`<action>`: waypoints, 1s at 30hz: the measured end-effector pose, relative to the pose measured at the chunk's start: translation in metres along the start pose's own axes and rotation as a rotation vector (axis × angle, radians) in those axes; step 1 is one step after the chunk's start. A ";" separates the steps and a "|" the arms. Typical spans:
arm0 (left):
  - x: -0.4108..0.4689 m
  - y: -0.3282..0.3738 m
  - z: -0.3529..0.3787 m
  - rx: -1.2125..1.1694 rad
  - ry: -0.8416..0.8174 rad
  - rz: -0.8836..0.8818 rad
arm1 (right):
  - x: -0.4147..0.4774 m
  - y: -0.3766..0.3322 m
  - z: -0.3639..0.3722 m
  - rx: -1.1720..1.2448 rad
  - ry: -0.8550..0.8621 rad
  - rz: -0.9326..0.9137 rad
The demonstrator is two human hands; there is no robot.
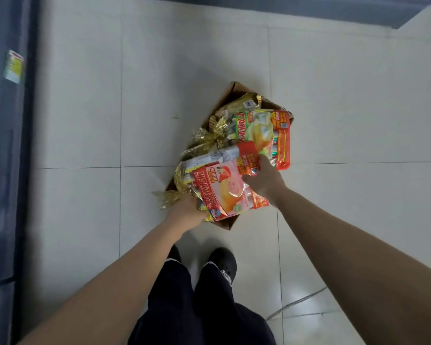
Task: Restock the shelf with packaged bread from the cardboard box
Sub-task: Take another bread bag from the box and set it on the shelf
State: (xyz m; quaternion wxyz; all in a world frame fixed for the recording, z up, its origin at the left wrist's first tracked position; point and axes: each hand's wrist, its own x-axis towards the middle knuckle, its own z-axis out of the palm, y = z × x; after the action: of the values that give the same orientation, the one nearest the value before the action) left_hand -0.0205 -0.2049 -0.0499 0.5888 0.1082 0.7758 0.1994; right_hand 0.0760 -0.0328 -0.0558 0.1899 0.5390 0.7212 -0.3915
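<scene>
My right grip (261, 180) clasped the right edge of a pink and red bread pack (219, 185), with the thumb on its printed face and the fingers curled round its far side. My left grip (187, 207) met the same pack's near left corner. Its fingers ran beneath the wrapper, so I could not tell whether they were closed on it. The pack lay tilted across the near end of the cardboard box (230, 223), which sat open on the pale tiled floor (85, 120). Inside the box, beyond the held pack, lay a green bread pack (255, 130). At the box's left side were crinkled gold-wrapped packs (216, 131). Just nearer than the box stood my black shoes (223, 263). Well to the left of the box ran a dark blue shelf (7, 170) bearing a price label (14, 67).
</scene>
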 end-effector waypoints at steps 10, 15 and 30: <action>-0.017 0.015 -0.019 -0.498 0.191 -0.101 | -0.025 -0.019 -0.014 0.001 -0.023 0.043; -0.054 0.029 -0.038 -0.505 0.322 -0.013 | -0.060 -0.043 -0.038 0.195 -0.068 0.035; -0.211 0.142 -0.178 -0.523 0.682 0.340 | -0.183 -0.185 -0.174 0.720 -0.032 -0.111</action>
State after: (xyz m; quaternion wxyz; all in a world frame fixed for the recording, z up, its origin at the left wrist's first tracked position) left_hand -0.1406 -0.1952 0.2365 0.2665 0.0102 0.8200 0.5064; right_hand -0.0058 -0.0350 0.2461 -0.0224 0.5252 0.5624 -0.6383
